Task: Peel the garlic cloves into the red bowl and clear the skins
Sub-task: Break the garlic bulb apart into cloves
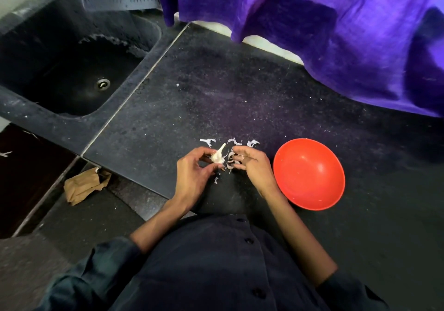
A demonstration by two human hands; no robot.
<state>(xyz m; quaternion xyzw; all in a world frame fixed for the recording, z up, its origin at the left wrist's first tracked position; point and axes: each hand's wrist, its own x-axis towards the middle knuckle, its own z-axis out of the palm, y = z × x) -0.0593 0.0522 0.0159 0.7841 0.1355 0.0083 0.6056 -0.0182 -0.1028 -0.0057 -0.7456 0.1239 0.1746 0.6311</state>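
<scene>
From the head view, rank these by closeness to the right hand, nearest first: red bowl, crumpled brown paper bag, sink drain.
Measured from the right hand:
1. Round red plastic bowl, on the dark counter just right of that hand.
2. Crumpled brown paper bag, lower left, below the counter's edge, beyond the left hand.
3. Round metal sink drain, far upper left in the dark sink basin.

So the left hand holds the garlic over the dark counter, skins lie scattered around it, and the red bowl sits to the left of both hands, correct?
Not quite. In the head view the red bowl sits to the right of both hands, beside the right hand. The rest holds: the left hand holds the garlic over the dark counter, with skins scattered around it.
</scene>
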